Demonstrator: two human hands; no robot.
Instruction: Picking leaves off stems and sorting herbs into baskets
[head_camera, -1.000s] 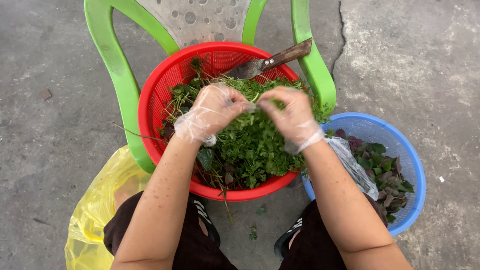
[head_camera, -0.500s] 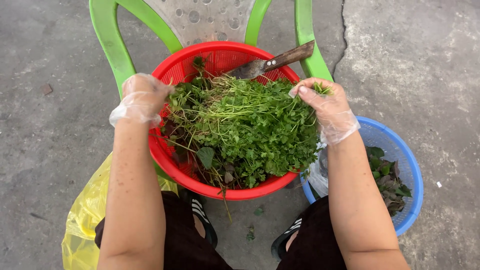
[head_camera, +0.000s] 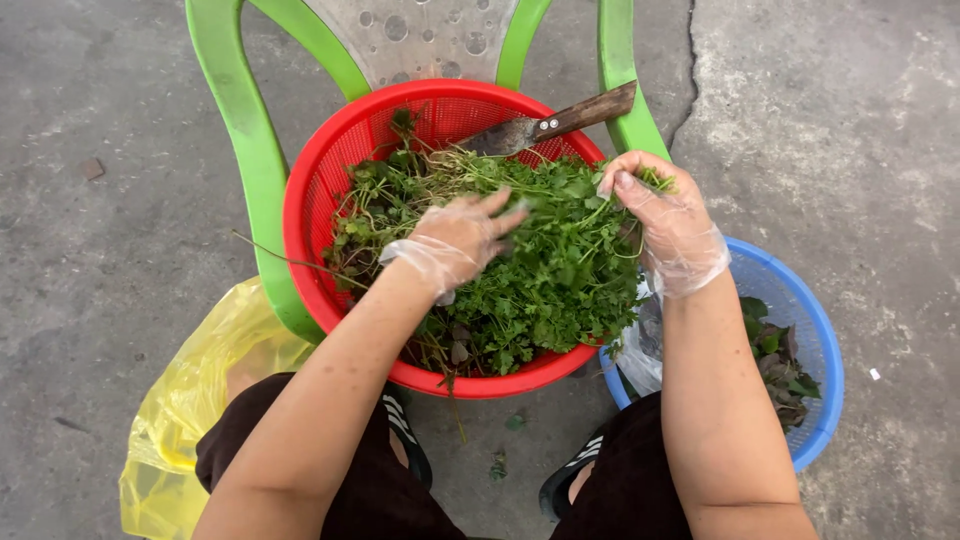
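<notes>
My left hand (head_camera: 458, 238) lies spread open on the leafy greens (head_camera: 540, 270) in the red basket (head_camera: 320, 200); my right hand (head_camera: 668, 222) pinches a sprig at its right rim.

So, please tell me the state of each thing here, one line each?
Red basket: full of herbs, on the chair.
Herbs: loose heap.
Knife: resting on the basket rim.
Blue basket: partly filled.
Yellow bag: crumpled.
Left hand: gloved, on the herbs.
Right hand: gloved, pinching a sprig.

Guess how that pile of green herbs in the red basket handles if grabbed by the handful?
Likely floppy and light: the herbs are thin stems and small leaves. Probably tangled, so strands may trail; stems already poke past the red basket. The right hand pinches only a sprig.
</notes>
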